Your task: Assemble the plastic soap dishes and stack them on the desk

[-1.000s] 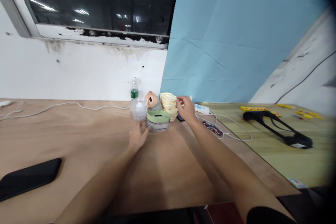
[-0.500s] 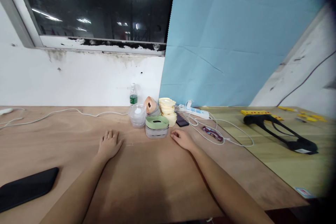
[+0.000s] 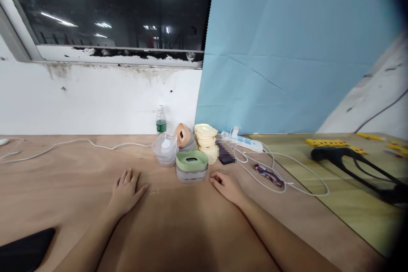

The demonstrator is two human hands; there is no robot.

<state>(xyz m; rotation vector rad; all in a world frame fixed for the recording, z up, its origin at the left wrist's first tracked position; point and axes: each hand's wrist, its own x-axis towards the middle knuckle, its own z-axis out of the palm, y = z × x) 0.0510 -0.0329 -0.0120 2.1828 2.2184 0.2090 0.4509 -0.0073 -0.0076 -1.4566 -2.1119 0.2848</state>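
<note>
My left hand [image 3: 126,191] lies palm down on the wooden table, its fingers outstretched and thumb apart, holding nothing. On the other side, my right hand [image 3: 228,186] rests with its fingers loosely curled in and nothing seen in them. Between them, slightly farther off, sits a container with a green top [image 3: 191,160] and a grey base [image 3: 191,175], close to my right fingertips but apart from them. Stacked clear plastic bowls [image 3: 165,148] stand to its left. Behind it are an orange-tan container [image 3: 182,135] lying tilted and a stack of pale yellow containers [image 3: 206,142].
A green-labelled bottle [image 3: 161,121] stands by the wall. Right of the containers lie a dark phone [image 3: 225,153], partly pixelated, a white power strip [image 3: 244,141], loose cables and a dark patterned object [image 3: 268,175]. A black flat object [image 3: 27,248] lies front left; a black frame [image 3: 360,161] lies far right.
The view has shifted slightly, so the table things appear lower and the right-hand objects farther right. Both hands keep their places and poses on the table.
</note>
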